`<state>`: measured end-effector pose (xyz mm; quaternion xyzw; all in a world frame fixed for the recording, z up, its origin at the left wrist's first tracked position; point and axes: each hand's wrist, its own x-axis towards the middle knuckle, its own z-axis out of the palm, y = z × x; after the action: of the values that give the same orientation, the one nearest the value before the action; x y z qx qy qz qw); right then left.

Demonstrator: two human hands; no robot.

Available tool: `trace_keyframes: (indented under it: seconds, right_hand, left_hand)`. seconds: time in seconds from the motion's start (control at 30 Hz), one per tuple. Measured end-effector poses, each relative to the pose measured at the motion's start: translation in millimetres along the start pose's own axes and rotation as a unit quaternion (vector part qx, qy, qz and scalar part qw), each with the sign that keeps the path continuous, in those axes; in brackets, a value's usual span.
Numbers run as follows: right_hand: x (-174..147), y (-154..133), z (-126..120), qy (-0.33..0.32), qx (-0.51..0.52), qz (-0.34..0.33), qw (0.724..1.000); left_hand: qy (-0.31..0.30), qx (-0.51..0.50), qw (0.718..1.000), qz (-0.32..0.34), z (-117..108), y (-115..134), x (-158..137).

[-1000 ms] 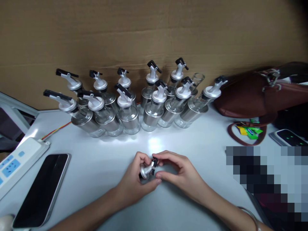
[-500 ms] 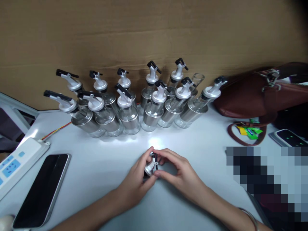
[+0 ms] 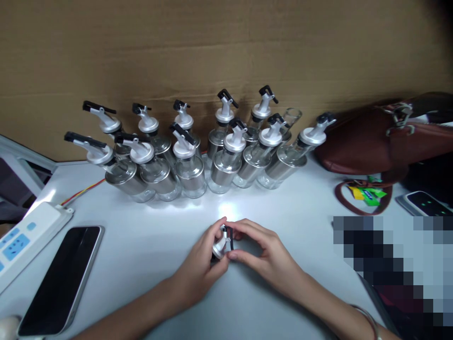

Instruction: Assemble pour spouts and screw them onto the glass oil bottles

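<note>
Low over the white table, my left hand (image 3: 201, 264) is closed around a silver pour spout (image 3: 220, 245) with a black lever; its lower end is hidden in the fingers. My right hand (image 3: 260, 248) is curled on the other side, index fingertip near the top of the lever and thumb near its bottom, gripping the spout there. Beyond the hands stand several glass oil bottles (image 3: 191, 177) with metal bands, in two rough rows, topped with matching spouts. At the back right, one bottle's bare glass neck (image 3: 293, 115) shows no spout.
On the left lie a black-screened phone (image 3: 62, 281) and a white power strip (image 3: 33, 236). A brown leather bag (image 3: 361, 146) sits at the right, its strap looped round green and yellow wrappers (image 3: 370, 194). A cardboard panel (image 3: 226, 47) closes off the back.
Both hands stay in nearly the same place on the pour spout. The black lever shows a little more plainly between the right fingers. The bottles have not moved.
</note>
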<state>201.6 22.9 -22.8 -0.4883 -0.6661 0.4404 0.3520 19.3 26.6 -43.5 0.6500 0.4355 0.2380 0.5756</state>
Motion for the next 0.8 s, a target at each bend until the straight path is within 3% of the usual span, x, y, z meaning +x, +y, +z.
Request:
trace_keyframes:
  seconds: [0.43, 0.8]
  right_hand:
    - [2.3, -1.5, -2.3, -0.027, 0.057, 0.005, 0.998]
    - [4.0, 4.6, -1.3, -0.011, 0.13, 0.038, 0.991]
  left_hand:
    - [0.031, 0.002, 0.999, -0.017, 1.3, 4.5, 0.6]
    - [0.007, 0.035, 0.999, 0.01, -0.6, 3.6, -0.1]
